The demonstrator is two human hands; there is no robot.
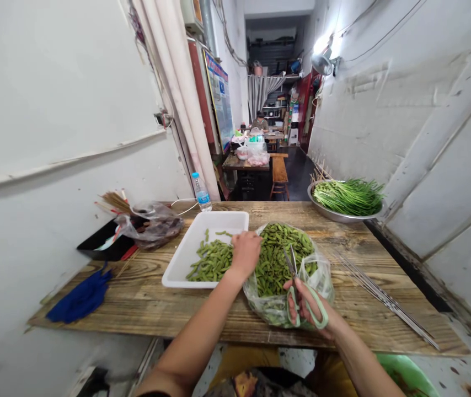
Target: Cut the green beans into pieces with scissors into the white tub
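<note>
My right hand (308, 306) grips a pair of scissors (322, 317) with pale green handles, its blades apart and pointing up and away over the bag. A clear plastic bag (322, 275), open at the top, is full of green soybean pods (283, 240). My left hand (246, 253) is between that bag and a white tray (173, 270), over the tray's right rim. Its fingers are curled, and whatever they hold is hidden. More pods (214, 259) lie in a loose heap in the tray, with a few stray ones near its far side.
Metal skewers (388, 300) lie on the wooden table (153, 300) at right, near a metal bowl (335, 214) of green stalks. A water bottle (202, 193), a black box (107, 248) and a blue cloth (80, 295) are at left. A person (259, 122) sits far back.
</note>
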